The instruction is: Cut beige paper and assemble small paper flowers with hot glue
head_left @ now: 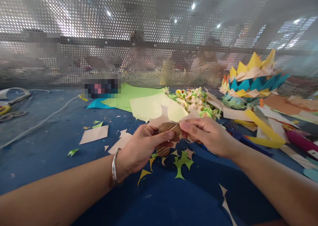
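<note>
Light came bright from above, with small ceiling lamps glinting as hot white spots through the perforated screen point(159, 47). The blue surface point(49, 146) sat evenly lit, with soft shadows under the paper scraps. Wide-angle bending curved the edges, stretching both forearms. The centre was fairly sharp; the screen and everything behind it were hazy, and the far right side was smeared.
</note>
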Motion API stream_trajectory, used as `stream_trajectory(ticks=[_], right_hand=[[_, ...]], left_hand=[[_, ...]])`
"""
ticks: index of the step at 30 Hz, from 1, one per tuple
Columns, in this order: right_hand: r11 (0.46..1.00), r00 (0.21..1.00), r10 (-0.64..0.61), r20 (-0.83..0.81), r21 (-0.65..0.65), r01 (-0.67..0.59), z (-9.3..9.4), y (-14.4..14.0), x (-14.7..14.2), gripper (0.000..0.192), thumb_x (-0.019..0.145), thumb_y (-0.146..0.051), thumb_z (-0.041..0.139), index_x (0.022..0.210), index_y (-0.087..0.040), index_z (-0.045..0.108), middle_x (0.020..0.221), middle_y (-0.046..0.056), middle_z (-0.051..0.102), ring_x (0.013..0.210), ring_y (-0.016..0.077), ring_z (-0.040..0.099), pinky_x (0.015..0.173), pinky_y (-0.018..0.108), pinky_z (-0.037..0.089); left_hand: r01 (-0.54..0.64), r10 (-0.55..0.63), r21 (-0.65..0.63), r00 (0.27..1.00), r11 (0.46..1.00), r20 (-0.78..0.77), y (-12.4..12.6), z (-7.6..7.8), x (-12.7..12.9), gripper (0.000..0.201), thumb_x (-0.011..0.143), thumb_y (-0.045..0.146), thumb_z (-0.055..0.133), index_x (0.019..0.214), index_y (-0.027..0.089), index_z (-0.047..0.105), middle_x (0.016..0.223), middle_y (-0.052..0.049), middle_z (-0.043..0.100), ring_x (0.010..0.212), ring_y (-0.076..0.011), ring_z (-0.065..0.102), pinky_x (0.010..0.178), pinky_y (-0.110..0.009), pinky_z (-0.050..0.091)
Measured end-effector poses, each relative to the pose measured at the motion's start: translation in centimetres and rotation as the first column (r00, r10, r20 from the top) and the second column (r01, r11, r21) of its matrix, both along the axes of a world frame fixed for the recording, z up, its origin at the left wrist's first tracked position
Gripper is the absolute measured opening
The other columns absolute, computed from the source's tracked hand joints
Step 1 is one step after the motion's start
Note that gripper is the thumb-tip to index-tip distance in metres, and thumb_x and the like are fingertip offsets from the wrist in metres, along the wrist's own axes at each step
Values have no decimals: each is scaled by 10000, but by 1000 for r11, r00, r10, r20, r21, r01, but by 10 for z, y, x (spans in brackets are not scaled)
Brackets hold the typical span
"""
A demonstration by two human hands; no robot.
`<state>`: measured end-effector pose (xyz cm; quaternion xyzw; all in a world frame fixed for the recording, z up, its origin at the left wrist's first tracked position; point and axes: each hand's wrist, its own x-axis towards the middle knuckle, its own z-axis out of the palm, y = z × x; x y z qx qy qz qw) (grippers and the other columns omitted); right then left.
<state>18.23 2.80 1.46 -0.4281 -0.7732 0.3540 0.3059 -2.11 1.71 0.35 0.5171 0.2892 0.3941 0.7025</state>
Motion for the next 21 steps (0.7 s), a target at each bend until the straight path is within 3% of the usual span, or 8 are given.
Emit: stream_trajectory(ticks=[7, 14, 21], right_hand=[[999, 999, 18, 33, 35, -20, 2, 0, 3, 478, 938, -551, 475, 652, -178, 563, 505, -82, 283, 453, 61, 266, 445, 232, 234], [994, 996, 8, 85, 104, -17, 5, 0, 3, 474, 944, -536, 473, 646, -180, 568, 507, -74, 306, 465, 66, 294, 462, 230, 259], [990, 993, -5, 120, 139, -12, 7, -2, 2, 490, 943, -541, 467, 621, -180, 543, 522, -62, 342, 477, 70, 326, 477, 236, 275]], left_hand=[[41, -41, -7, 999, 999, 19, 3, 0, -2, 135, 831, 223, 683, 742, 121, 676, 693, 2, 565, 590, -78, 460, 567, -225, 385], [34, -34, -3, 998, 999, -45, 7, -6, -4, 153, 807, 247, 709, 826, 96, 700, 739, -36, 605, 609, -80, 484, 578, -222, 386], [89, -89, 3, 996, 996, -13, 8, -6, -5, 144, 817, 232, 697, 750, 107, 673, 729, -31, 596, 580, -80, 482, 546, -232, 367]])
